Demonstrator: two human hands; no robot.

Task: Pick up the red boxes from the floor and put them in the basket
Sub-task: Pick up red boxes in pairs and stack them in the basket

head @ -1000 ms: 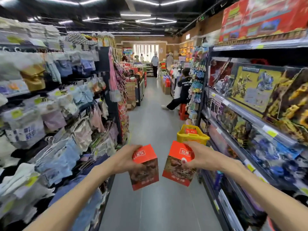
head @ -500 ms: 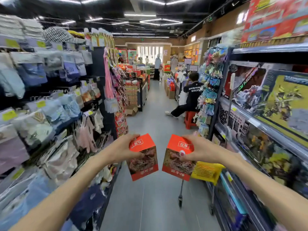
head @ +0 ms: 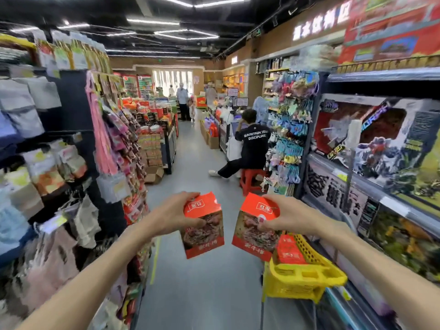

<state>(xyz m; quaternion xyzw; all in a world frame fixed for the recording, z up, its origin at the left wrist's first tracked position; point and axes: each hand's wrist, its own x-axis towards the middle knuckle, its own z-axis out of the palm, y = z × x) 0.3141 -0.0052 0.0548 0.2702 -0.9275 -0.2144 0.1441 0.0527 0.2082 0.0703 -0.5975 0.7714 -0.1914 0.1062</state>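
Note:
I hold two red boxes side by side at chest height over the aisle. My left hand (head: pixel 175 211) grips the left red box (head: pixel 204 232) by its top and side. My right hand (head: pixel 283 216) grips the right red box (head: pixel 256 231) from the right. Below and right of the right box stands a yellow basket (head: pixel 302 276) on a wheeled frame, with another red box (head: pixel 289 250) standing inside it. The right box's lower corner overlaps the basket's near-left rim in view.
Racks of hanging clothes and packets (head: pixel 47 175) line the left side. Shelves of toy boxes (head: pixel 381 151) line the right. A person in black (head: pixel 247 151) sits on a red stool (head: pixel 250 179) ahead on the right. Grey floor runs down the aisle.
I have walked forward along the aisle. The yellow basket has come from ahead of my hands to just below my right hand. Both boxes stay held.

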